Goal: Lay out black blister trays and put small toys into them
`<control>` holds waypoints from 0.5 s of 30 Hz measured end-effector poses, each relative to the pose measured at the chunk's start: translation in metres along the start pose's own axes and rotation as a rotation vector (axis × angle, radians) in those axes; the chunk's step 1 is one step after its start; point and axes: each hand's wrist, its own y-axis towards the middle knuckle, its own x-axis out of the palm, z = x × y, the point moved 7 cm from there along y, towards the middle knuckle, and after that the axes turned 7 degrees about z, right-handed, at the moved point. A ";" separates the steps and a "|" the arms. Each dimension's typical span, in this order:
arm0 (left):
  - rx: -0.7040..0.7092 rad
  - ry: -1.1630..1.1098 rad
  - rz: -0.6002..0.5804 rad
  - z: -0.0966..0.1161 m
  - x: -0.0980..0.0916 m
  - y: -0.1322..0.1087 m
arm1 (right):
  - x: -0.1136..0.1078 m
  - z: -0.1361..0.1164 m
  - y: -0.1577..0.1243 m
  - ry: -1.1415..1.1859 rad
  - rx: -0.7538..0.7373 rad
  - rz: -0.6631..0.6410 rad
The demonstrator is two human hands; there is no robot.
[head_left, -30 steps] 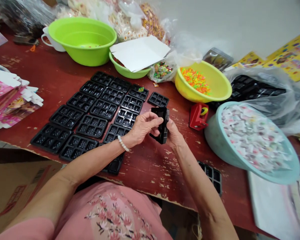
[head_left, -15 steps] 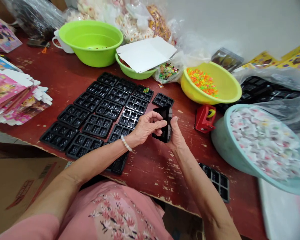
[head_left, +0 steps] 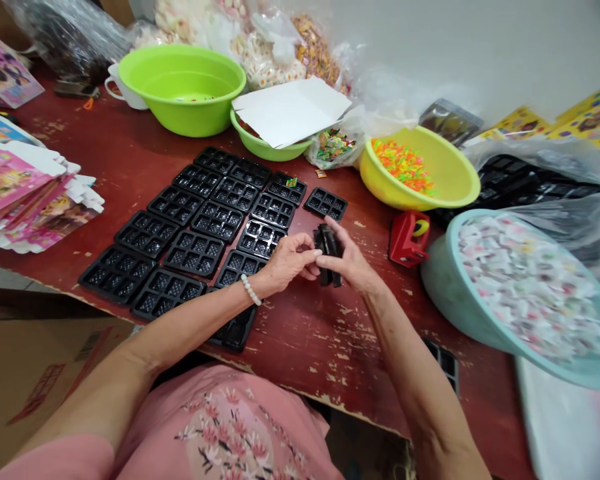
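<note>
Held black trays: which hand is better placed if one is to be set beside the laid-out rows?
Probably the left hand: it sits between the laid-out trays and the held black trays, close to both, while the right hand grips those trays from the other side.

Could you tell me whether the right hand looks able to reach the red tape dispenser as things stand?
Probably yes: the red tape dispenser stands close by the right hand, with tabletop showing between them, though that hand, holding black plastic trays, would likely need freeing first.
</note>
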 end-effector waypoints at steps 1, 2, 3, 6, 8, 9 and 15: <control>-0.055 -0.033 0.042 -0.006 -0.002 0.002 | -0.016 -0.003 0.006 -0.018 -0.037 0.074; -0.108 -0.068 0.088 -0.011 -0.004 0.005 | -0.033 -0.005 0.012 -0.036 -0.067 0.157; -0.156 -0.105 0.134 -0.016 -0.005 0.009 | -0.048 -0.007 0.018 -0.065 -0.095 0.231; -0.259 -0.210 0.242 -0.027 -0.004 0.023 | -0.076 -0.010 0.027 -0.190 -0.148 0.346; -0.291 -0.261 0.290 -0.031 -0.001 0.032 | -0.076 -0.011 0.027 -0.249 -0.160 0.334; -0.300 -0.283 0.309 -0.032 -0.001 0.034 | -0.073 -0.011 0.024 -0.262 -0.156 0.315; -0.322 -0.339 0.115 -0.029 0.012 0.015 | -0.033 -0.008 -0.006 -0.262 -0.132 0.166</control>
